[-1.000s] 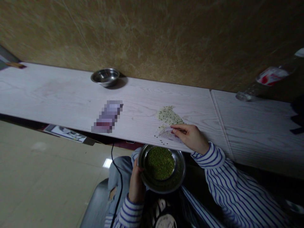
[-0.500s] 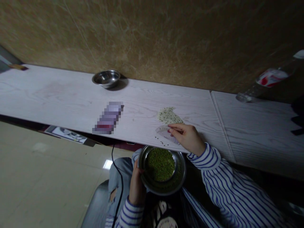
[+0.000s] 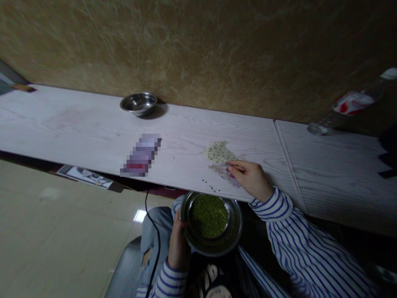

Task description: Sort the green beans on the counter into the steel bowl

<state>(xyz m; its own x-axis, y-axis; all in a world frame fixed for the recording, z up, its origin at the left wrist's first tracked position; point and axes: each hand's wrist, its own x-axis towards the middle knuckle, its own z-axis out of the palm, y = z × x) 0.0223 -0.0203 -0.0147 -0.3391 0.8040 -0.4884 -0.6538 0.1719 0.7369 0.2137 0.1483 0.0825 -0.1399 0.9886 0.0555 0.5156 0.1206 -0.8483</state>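
A steel bowl of green mung beans rests over the lap, just below the table edge. My left hand grips its left rim. On the table lies a pile of pale grains mixed with green beans. My right hand pinches a thin, see-through plastic piece at the pile's near edge; its exact kind is unclear. A few loose beans lie between the plastic and the table's front edge.
An empty steel bowl stands near the wall. A pixelated flat object lies left of the pile. At the right stands a plastic bottle with a red and white label. A black cable hangs beside the leg.
My right hand has moved slightly to the right with the plastic piece, which now looks more crinkled. My left hand and its bowl have stayed in place.
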